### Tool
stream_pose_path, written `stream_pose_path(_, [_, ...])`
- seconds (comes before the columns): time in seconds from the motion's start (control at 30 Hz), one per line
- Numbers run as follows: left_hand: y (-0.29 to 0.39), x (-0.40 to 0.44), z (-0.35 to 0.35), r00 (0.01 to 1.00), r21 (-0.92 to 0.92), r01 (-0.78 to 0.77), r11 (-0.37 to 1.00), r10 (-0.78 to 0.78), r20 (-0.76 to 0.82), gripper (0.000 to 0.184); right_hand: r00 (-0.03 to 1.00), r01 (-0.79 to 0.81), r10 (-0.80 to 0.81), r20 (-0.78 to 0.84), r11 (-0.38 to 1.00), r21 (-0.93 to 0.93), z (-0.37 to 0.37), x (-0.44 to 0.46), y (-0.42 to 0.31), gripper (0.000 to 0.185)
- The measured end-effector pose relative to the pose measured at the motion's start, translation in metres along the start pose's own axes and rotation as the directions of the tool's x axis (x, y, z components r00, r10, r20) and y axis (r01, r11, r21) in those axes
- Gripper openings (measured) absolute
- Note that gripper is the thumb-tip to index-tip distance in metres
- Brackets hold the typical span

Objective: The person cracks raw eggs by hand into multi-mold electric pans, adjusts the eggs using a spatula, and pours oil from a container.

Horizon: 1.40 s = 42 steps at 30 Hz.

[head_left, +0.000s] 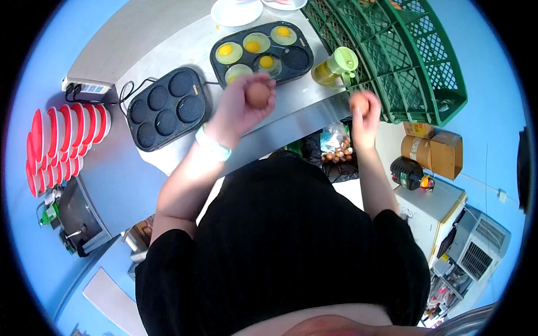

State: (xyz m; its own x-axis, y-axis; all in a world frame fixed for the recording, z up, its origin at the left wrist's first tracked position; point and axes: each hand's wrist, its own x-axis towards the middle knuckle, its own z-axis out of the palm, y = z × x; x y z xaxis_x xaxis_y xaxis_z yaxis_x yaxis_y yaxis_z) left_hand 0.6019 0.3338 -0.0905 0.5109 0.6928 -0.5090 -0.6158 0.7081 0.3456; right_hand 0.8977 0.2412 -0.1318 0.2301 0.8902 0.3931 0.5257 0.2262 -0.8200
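My left hand [242,110] is closed around a brown egg [258,96], just in front of the near edge of a black multi-well egg pan [309,66]. Several wells of that pan hold cracked eggs with yellow yolks, such as one raw egg [266,63]; the well at the right shows its dark surface. Off to the right, my right hand [367,115] grips another brown egg [359,103], slightly blurred, past the counter edge. A second black pan [151,115] lies to the left, its wells without eggs.
A green-lidded oil bottle [335,67] stands right of the pan, beside green plastic crates [386,56]. White plates [237,12] lie at the back. Below the counter, a black-lined bin [339,168] contains eggshells. Stacked red-and-white containers [64,134] and a power strip [88,87] are at left.
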Motion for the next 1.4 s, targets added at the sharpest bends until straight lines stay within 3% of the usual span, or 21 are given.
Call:
stream_pose_path(0.03, [-0.012, -0.001, -0.010, 0.995, -0.089, 0.094, 0.992, -0.096, -0.022, 0.019, 0.996, -0.076, 0.076, -0.043, 0.997, -0.009, -0.015, -0.033, 0.030, 0.040])
stream_pose_path(0.1, [-0.029, -0.004, -0.026, 0.979, -0.175, 0.189, 0.966, -0.199, -0.040, 0.016, 0.982, -0.190, 0.170, -0.087, 0.915, -0.356, -0.039, -0.098, 0.084, 0.041])
stream_pose_path(0.13, [-0.038, -0.004, -0.031, 0.965, -0.230, 0.239, 0.943, -0.257, -0.051, 0.016, 0.873, -0.483, 0.479, -0.095, 0.819, -0.309, -0.042, -0.121, 0.085, 0.048])
stream_pose_path(0.23, [-0.064, 0.007, -0.052, 0.945, -0.302, 0.293, 0.907, -0.323, -0.056, 0.017, 0.877, -0.380, 0.478, -0.059, 0.612, -0.694, -0.042, -0.198, 0.150, 0.062])
stream_pose_path(0.27, [-0.083, 0.024, -0.077, 0.992, 0.068, 0.128, 0.989, -0.128, 0.005, 0.017, 0.940, -0.239, 0.335, 0.069, 0.788, -0.568, -0.035, -0.185, 0.134, 0.062])
stream_pose_path(0.3, [-0.090, 0.026, -0.077, 0.996, 0.252, 0.034, 0.967, -0.052, 0.067, 0.017, 0.818, -0.570, 0.553, 0.154, 0.816, 0.096, -0.015, -0.158, 0.105, 0.062])
stream_pose_path(0.33, [-0.096, 0.029, -0.077, 0.992, 0.417, -0.076, 0.906, 0.025, 0.128, 0.016, 0.805, -0.577, 0.552, 0.217, 0.813, 0.075, 0.003, -0.122, 0.054, 0.063])
stream_pose_path(0.4, [-0.094, 0.023, -0.036, 0.975, -0.058, 0.214, 0.975, -0.210, 0.073, 0.016, 0.875, -0.416, 0.360, 0.324, 0.901, 0.124, 0.041, -0.082, -0.002, 0.064])
stream_pose_path(0.47, [-0.110, 0.037, -0.031, 0.981, -0.022, 0.147, 0.989, -0.142, 0.132, 0.016, 0.923, -0.165, 0.140, 0.358, 0.985, 0.041, 0.067, -0.053, -0.031, 0.063])
stream_pose_path(0.57, [-0.108, 0.029, -0.015, 0.998, -0.071, 0.049, 0.996, -0.047, 0.035, 0.025, 0.900, -0.331, 0.286, 0.329, 0.939, 0.090, 0.089, -0.042, -0.024, 0.063])
stream_pose_path(0.63, [-0.072, 0.006, -0.012, 0.976, -0.012, 0.213, 0.977, -0.213, -0.044, 0.036, 0.885, -0.455, 0.392, 0.251, 0.841, 0.291, 0.103, -0.053, 0.010, 0.060])
stream_pose_path(0.7, [-0.053, -0.015, -0.034, 0.986, 0.167, 0.162, 0.972, -0.155, -0.059, 0.045, 0.910, -0.413, 0.403, 0.095, 0.871, 0.266, 0.106, -0.055, 0.034, 0.058])
stream_pose_path(0.77, [-0.043, -0.029, -0.062, 0.997, 0.406, -0.072, 0.911, 0.069, 0.022, 0.043, 0.930, -0.364, 0.363, 0.050, 0.901, 0.234, 0.100, -0.045, 0.036, 0.050])
stream_pose_path(0.83, [-0.035, -0.052, -0.086, 0.997, 0.420, -0.062, 0.905, 0.075, -0.016, 0.041, 0.998, 0.058, -0.061, -0.007, 0.976, -0.208, 0.084, -0.031, 0.024, 0.049])
stream_pose_path(0.87, [-0.034, -0.061, -0.096, 0.995, 0.435, -0.060, 0.899, 0.088, -0.044, 0.039, 0.999, 0.010, -0.013, -0.029, 0.996, -0.090, 0.083, -0.033, 0.028, 0.050])
stream_pose_path(0.97, [-0.039, -0.079, -0.119, 0.991, 0.447, -0.035, 0.894, 0.090, -0.102, 0.034, 0.994, 0.102, -0.108, -0.008, 0.957, -0.270, 0.086, -0.040, 0.038, 0.052])
stream_pose_path(1.1, [-0.048, -0.085, -0.132, 0.986, 0.423, -0.013, 0.906, 0.082, -0.144, 0.030, 0.983, 0.020, 0.049, 0.177, 0.930, -0.368, 0.129, -0.073, 0.100, 0.049])
stream_pose_path(1.27, [-0.052, -0.083, -0.132, 0.987, 0.503, 0.007, 0.864, 0.075, -0.143, 0.027, 0.986, -0.020, 0.078, 0.148, 0.934, -0.356, 0.129, -0.073, 0.094, 0.044])
stream_pose_path(1.33, [-0.049, -0.074, -0.128, 0.988, 0.551, 0.000, 0.834, 0.085, -0.129, 0.025, 0.910, -0.414, 0.400, 0.112, 0.896, 0.161, 0.124, -0.066, 0.075, 0.037])
stream_pose_path(1.37, [-0.049, -0.067, -0.123, 0.992, 0.702, -0.098, 0.706, 0.129, 0.009, 0.025, 0.911, -0.410, 0.398, 0.107, 0.898, 0.160, 0.118, -0.061, 0.065, 0.037])
stream_pose_path(1.4, [-0.050, -0.060, -0.117, 0.977, 0.810, -0.209, 0.548, 0.148, 0.152, 0.025, 0.780, -0.608, 0.572, 0.253, 0.599, 0.521, 0.110, -0.053, 0.056, 0.036])
